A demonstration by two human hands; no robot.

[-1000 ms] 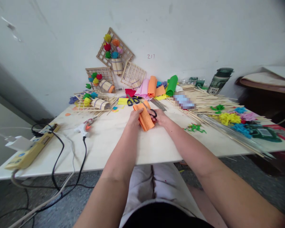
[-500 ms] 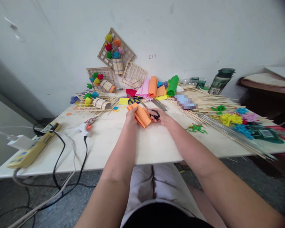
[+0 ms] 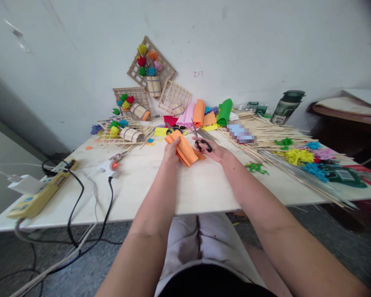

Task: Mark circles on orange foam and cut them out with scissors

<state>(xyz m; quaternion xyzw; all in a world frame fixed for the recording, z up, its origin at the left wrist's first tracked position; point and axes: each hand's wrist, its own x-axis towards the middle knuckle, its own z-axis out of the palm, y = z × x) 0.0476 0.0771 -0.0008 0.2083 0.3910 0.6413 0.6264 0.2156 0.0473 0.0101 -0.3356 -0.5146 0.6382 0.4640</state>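
My left hand (image 3: 172, 149) is closed on a folded piece of orange crepe paper (image 3: 187, 152), thumb on top. Just right of it, my right hand (image 3: 214, 152) grips black-handled scissors (image 3: 205, 145). Their blades point up and away from me, slightly apart and clear of the paper. An orange edge of the paper reaches towards the fingers of my right hand. Behind the paper lies a second pair of scissors (image 3: 177, 131) with blue-and-yellow handles, partly hidden.
Rolls of coloured paper (image 3: 199, 113) lie at the back near stick lattices with paper flowers (image 3: 151, 68). A glue gun (image 3: 109, 167) and power strip (image 3: 43, 192) with cords are left. Wooden sticks (image 3: 275, 134), green wire (image 3: 256, 168) and a dark bottle (image 3: 287, 108) are right.
The scissors have come away from the orange paper and swung upright, their blades now showing. My right hand has shifted slightly right; my left hand stays on the paper.
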